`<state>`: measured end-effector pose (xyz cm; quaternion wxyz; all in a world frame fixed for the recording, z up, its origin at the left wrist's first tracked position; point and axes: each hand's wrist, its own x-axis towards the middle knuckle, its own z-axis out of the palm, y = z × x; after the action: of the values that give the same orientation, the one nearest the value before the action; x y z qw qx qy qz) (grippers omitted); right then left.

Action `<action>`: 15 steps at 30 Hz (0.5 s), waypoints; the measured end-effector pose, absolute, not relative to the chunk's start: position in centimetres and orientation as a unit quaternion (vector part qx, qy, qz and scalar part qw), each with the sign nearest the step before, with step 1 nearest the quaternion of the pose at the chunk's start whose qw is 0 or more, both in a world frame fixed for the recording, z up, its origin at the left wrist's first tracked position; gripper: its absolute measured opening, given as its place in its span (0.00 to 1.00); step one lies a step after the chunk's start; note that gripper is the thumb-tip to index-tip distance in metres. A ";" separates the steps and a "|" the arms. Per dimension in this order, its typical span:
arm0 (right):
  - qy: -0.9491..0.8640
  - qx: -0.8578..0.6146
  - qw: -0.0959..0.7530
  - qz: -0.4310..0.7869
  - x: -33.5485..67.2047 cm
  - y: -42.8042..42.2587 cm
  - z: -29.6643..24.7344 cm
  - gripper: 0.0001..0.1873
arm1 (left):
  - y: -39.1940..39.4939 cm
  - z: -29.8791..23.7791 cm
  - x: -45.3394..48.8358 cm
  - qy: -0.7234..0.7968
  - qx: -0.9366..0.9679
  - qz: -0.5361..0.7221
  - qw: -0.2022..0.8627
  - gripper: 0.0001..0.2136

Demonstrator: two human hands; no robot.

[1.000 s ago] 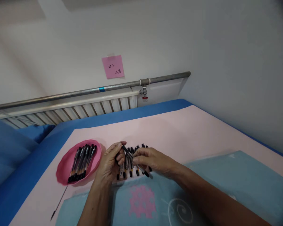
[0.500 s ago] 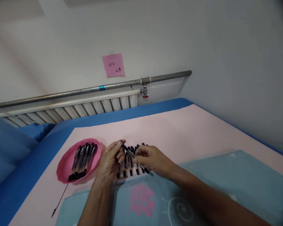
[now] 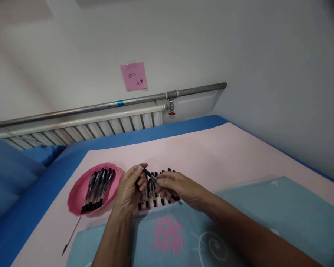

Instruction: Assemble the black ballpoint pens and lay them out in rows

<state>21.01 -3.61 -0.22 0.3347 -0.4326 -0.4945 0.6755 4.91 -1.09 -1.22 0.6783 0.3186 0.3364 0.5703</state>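
Between my two hands a pen (image 3: 149, 174) with a black end and a clear barrel is held at a slant. My left hand (image 3: 132, 183) is closed at its upper black end. The fingers of my right hand (image 3: 176, 186) pinch the barrel lower down. Beneath them, several black-capped pens (image 3: 154, 200) lie side by side in a row, partly hidden by my hands. To the left, a pink scalloped plate (image 3: 75, 200) carries several more black-ended pens (image 3: 97, 189). A thin pen refill (image 3: 71, 236) with a dark tip rests below the plate.
A pale pink sheet (image 3: 200, 155) covers the blue surface (image 3: 156, 128). In front lies a teal patterned cloth (image 3: 256, 207) under my forearms. Behind stand a radiator (image 3: 111, 128) and a metal pipe (image 3: 91, 107), with a pink note (image 3: 134, 76) on the wall.
My right hand's fingers have closed further onto the pen's barrel, and its lower end now shows beneath them. My left hand stays nearly in place.
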 end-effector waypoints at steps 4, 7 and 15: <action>-0.466 -0.403 0.319 0.721 21.0 -3.7 0.0 0.11 | -1.1 -1.2 4.8 0.340 0.324 0.565 0.678 0.10; -0.496 -0.427 0.383 0.652 20.9 -3.7 -0.1 0.07 | -1.1 -1.2 4.8 0.341 0.322 0.567 0.677 0.10; -0.450 -0.381 0.332 0.736 20.9 -3.8 -0.2 0.09 | -1.1 -1.2 4.8 0.339 0.324 0.569 0.675 0.11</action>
<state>20.87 -3.79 -0.16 0.3318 -0.3809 -0.4501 0.7363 4.78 -1.06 -1.17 0.6755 0.3236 0.3393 0.5691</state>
